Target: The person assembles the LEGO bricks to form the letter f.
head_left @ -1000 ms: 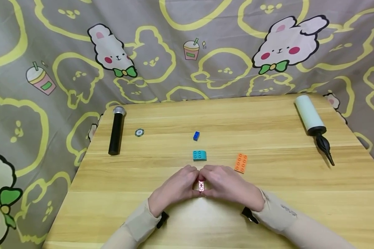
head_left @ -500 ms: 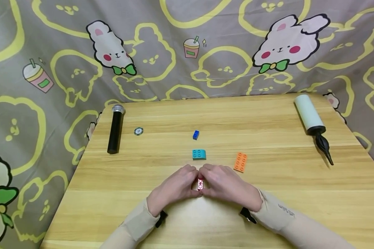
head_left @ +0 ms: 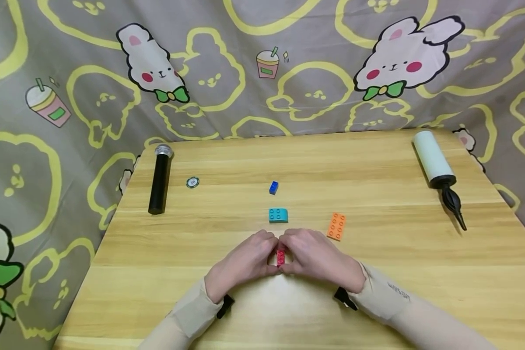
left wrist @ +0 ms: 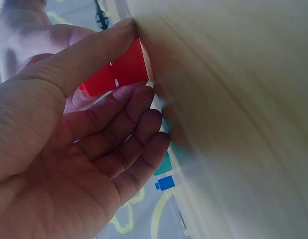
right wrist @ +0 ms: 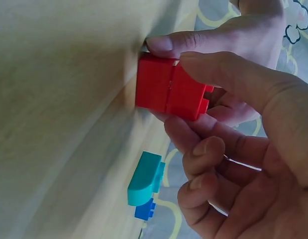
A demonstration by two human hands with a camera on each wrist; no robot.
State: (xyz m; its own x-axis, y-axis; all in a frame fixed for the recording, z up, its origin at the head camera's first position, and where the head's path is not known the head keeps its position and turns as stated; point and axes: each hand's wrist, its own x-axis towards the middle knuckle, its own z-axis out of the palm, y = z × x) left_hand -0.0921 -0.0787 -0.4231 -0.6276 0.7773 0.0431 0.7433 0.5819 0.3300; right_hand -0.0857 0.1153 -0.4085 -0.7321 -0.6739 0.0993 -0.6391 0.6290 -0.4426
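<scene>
Two red toy building bricks [right wrist: 158,82] stand stacked on the table between both hands, a thin seam showing between them. The left hand [head_left: 245,260] pinches the lower brick, its thumb low by the tabletop in the right wrist view. Higher up, the right hand [head_left: 317,255] grips the upper brick between thumb and fingers. Seen from the head, the studded red top [head_left: 281,257] shows in the gap between the hands. Just beyond them lies a teal brick [head_left: 278,215] with a rounded end. An orange brick [head_left: 336,226] is near the right knuckles.
A small blue brick [head_left: 273,187] lies behind the teal one. Farther left are a poker chip [head_left: 193,182] and a black microphone [head_left: 160,180]. A hand pump [head_left: 434,160] lies at the right. Patterned cloth [head_left: 227,73] hangs behind the wooden table [head_left: 227,170].
The top of the red bricks looked pale and shiny before; now it shows plain red. Both hands keep their hold in nearly the same place. The head view has shifted slightly.
</scene>
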